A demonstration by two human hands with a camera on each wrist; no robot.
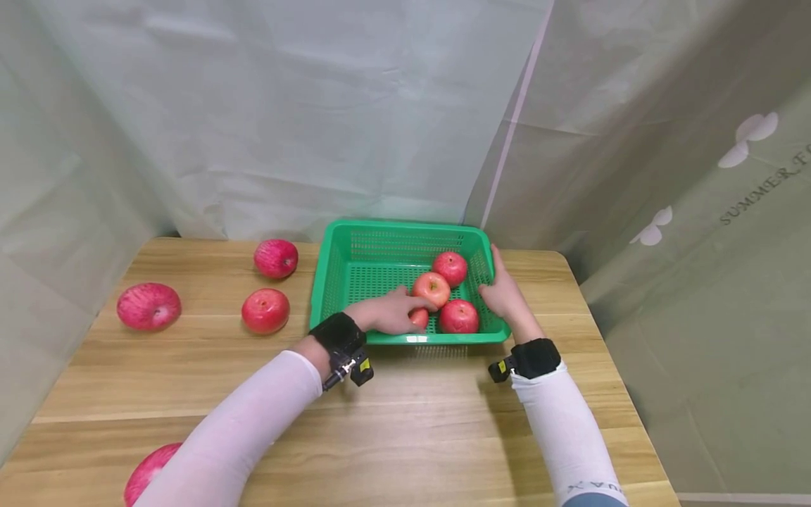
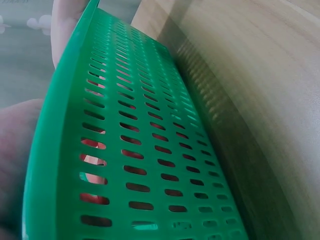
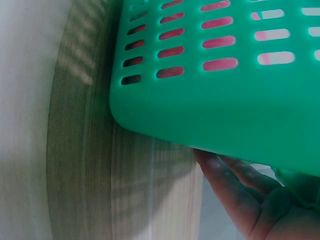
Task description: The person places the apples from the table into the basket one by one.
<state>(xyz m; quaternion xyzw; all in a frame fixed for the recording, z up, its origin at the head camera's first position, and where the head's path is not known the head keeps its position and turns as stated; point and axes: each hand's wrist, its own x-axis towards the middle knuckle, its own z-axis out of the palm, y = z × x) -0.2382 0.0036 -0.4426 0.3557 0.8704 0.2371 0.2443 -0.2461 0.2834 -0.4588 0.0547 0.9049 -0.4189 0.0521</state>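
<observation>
A green plastic basket (image 1: 329, 282) with slotted walls stands on the wooden table and holds several red apples. My left hand (image 1: 394, 313) reaches over the near rim, its fingers curled over an apple (image 1: 419, 318) that they partly hide. Close beside it lie a paler apple (image 1: 431, 289), a red apple (image 1: 459, 317) and another at the back (image 1: 450, 268). At the basket's right side, my right hand (image 1: 505, 292) grips the wall, thumb inside and fingers outside. From the right wrist, those fingers (image 3: 235, 190) show beneath the green rim.
Left of the basket, apples lie on the table (image 1: 393, 422): one near the back (image 1: 276, 258), one in front of it (image 1: 265, 310), one farther left (image 1: 148, 306). Another apple (image 1: 148, 472) is partly behind my left sleeve. Grey sheeting (image 1: 317, 120) hangs behind the table.
</observation>
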